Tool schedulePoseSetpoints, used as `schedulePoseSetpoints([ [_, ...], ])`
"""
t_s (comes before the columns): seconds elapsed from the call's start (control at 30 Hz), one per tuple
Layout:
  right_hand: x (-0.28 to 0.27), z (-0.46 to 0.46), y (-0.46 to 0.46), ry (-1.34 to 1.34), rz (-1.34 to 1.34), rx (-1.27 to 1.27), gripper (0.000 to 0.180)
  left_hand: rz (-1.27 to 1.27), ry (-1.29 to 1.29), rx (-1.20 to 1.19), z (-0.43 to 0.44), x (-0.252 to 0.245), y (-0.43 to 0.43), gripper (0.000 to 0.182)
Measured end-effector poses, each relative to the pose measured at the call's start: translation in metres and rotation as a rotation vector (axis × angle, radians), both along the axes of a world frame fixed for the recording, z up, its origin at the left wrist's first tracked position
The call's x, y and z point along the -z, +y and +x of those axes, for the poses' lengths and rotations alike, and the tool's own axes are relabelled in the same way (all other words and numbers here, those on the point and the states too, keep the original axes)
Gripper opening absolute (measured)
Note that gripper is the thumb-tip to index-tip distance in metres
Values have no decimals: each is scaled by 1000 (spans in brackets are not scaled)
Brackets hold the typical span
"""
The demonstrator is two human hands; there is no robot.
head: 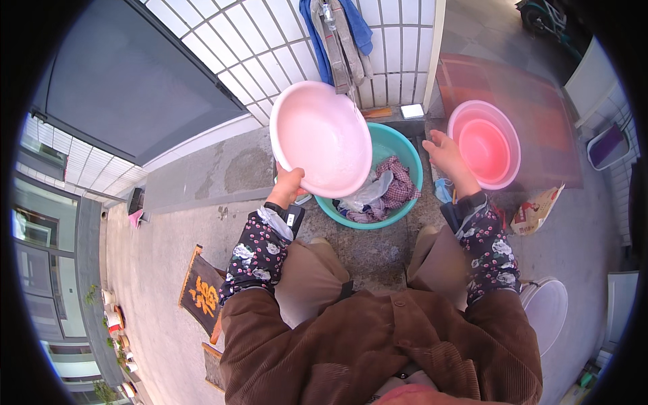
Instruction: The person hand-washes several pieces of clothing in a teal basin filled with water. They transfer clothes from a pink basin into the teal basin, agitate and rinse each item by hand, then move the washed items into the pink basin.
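Observation:
My left hand grips the near rim of a pale pink plastic basin, which is tilted under the metal faucet. A thin stream of water falls at the basin's far right side. Behind and below it stands a teal plastic basin with checkered cloth and a clear plastic bag in it. My right hand is raised with fingers apart, holding nothing, between the teal basin and a pink basin that has a smaller pink basin inside.
Gray and blue cloths hang around the faucet on the tiled wall. A blue face mask and a printed paper bag lie at the right. Behind my right arm stands a white bucket. A dark mat lies at the left.

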State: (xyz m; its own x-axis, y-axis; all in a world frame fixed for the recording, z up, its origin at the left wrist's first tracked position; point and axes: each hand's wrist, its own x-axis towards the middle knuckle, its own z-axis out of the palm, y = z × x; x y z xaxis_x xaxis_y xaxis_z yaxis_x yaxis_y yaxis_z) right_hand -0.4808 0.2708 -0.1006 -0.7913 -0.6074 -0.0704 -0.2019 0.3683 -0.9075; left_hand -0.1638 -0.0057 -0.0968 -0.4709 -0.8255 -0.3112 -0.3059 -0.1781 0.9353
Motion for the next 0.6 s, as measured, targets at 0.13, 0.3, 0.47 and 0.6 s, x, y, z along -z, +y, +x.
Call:
schedulePoseSetpoints([
  [0.13, 1, 2, -3, 28, -21, -41, 61, -309, -69, -74, -2, 12, 1, 92],
  [0.3, 0, 4, -3, 164, -17, -87, 55, -616, -384, -82, -1, 14, -4, 97],
  [0.47, -5, 8, -1, 188, -30, -97, 51, -783, -411, -89, -5, 1, 0, 91],
  [0.6, -10, 10, 3, 162, -22, -96, 52, -894, -344, -98, -11, -12, 6, 86],
])
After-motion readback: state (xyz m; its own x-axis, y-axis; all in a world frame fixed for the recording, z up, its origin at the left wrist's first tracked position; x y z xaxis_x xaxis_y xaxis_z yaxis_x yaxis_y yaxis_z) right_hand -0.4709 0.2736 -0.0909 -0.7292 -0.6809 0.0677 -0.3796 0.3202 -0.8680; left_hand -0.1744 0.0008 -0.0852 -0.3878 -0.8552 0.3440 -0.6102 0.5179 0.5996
